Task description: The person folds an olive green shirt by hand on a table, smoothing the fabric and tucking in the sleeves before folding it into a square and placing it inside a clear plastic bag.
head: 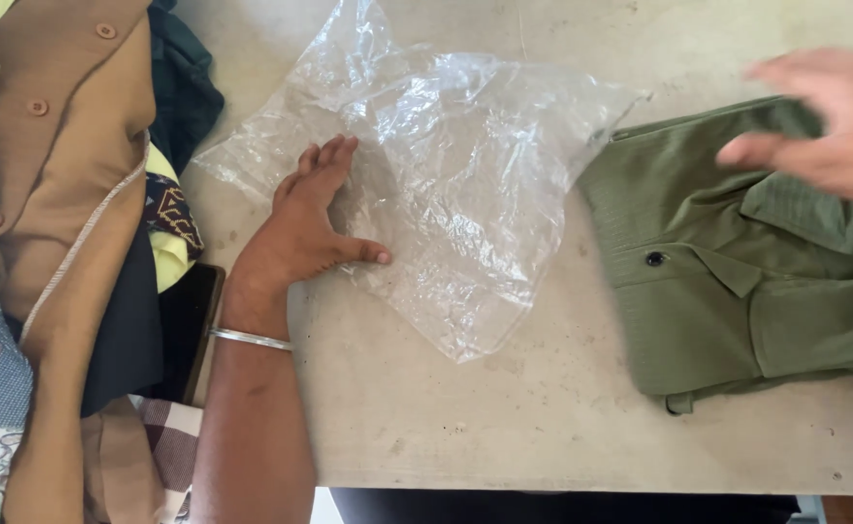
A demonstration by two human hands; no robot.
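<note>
**Bag flat, shirt folded**

While the left hand (310, 228) lies flat and open, palm down, on a clear plastic bag (446, 184), the bag itself sits crumpled and empty in the middle of the pale worktop (504, 417). Nothing shows inside it; the worktop shows straight through the film. Its fingers rest on the bag's left part, the thumb stretched out along the lower edge, and a thin metal bangle (252, 339) circles the wrist.

To the right of the bag, just beside its corner, lies one folded olive-green shirt (727, 291), collar up, with a dark button (654, 258) on its front placket. The right hand (819, 121) is over the shirt's upper part, fingers loosely spread and holding nothing; it is blurred, so whether it touches the cloth cannot be told.

At the left edge a pile of clothes (58, 194) lies heaped: a tan garment with buttons on top, with dark, yellow and checked cloth under and around it.

Count: one bag, one green shirt, two hands, one bangle.
</note>
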